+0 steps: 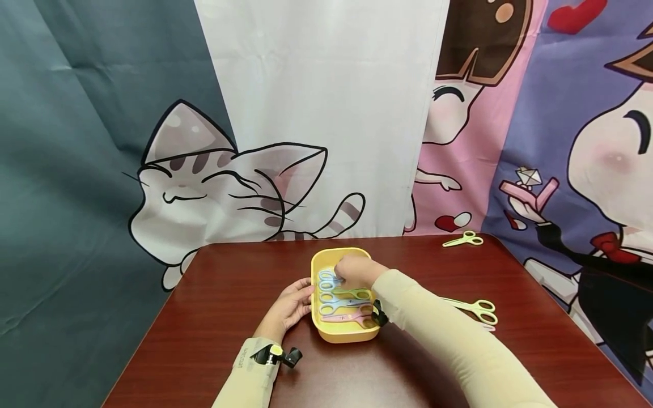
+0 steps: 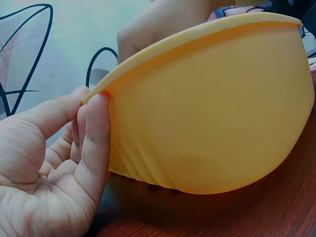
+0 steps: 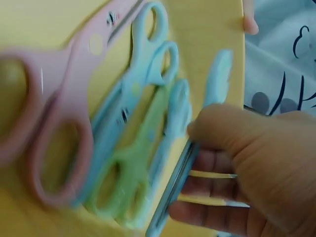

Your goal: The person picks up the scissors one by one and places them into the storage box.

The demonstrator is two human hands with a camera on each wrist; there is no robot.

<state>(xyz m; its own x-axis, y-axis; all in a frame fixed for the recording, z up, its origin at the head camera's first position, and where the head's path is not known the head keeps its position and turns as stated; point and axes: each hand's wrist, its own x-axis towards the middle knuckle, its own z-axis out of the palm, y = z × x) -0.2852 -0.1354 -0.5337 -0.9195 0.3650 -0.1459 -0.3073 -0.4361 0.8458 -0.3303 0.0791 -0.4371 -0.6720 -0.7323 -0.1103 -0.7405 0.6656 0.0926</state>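
Note:
A yellow plastic bin [image 1: 343,338] stands on the table with several pairs of scissors inside. My left hand [image 1: 292,306] pinches its left rim between thumb and fingers, as the left wrist view shows close up. Inside the bin, my right hand [image 3: 247,168] grips light blue scissors [image 3: 218,81] that stand on edge near the far end. Beside them lie another pair of blue scissors [image 3: 170,116], green scissors [image 3: 148,143], more blue scissors [image 3: 131,86] and pink scissors [image 3: 76,89]. The fingers partly hide the held pair.
Yellow-green scissors [image 1: 465,239] lie at the table's back right. Another green pair [image 1: 482,310] lies right of the bin, partly behind my right sleeve, with a pink tip [image 1: 488,327] beside it. A printed cloth [image 1: 326,85] hangs behind the brown table [image 1: 214,340].

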